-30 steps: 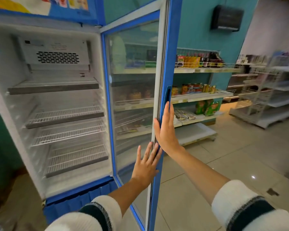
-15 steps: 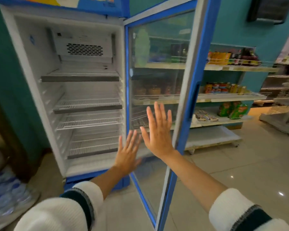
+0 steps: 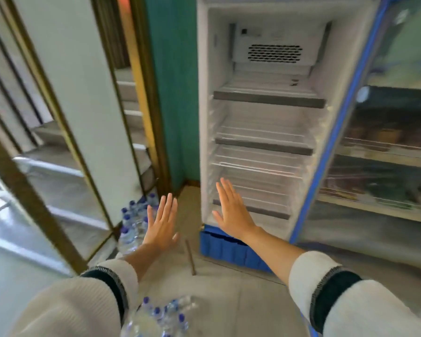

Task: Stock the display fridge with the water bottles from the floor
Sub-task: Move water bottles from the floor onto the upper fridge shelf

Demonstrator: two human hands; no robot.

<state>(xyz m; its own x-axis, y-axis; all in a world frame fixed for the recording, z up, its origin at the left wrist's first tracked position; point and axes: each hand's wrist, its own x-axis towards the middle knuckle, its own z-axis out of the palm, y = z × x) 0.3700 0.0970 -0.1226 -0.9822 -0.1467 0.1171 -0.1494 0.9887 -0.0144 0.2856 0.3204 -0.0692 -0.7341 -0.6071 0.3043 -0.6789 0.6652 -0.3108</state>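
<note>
The display fridge (image 3: 265, 132) stands open ahead, its wire shelves bare. Its blue-framed glass door (image 3: 336, 147) is swung out to the right. A pack of water bottles (image 3: 134, 220) with blue caps sits on the floor left of the fridge, by the mirrored panel. Another pack of water bottles (image 3: 163, 317) lies at the bottom edge, between my sleeves. My left hand (image 3: 162, 223) is held out flat, fingers straight, in the air just right of the far pack. My right hand (image 3: 231, 210) is also flat and empty, in front of the fridge's lowest shelf.
A gold-framed mirrored panel (image 3: 66, 132) leans at the left. A teal wall strip (image 3: 168, 93) separates it from the fridge. A thin wooden stick (image 3: 190, 257) lies on the tiled floor before the fridge base. Store shelves show through the door glass.
My view has swung left and down from the door to the fridge interior and floor. Both hands have left the glass door and now hover lower, near the fridge base and bottles.
</note>
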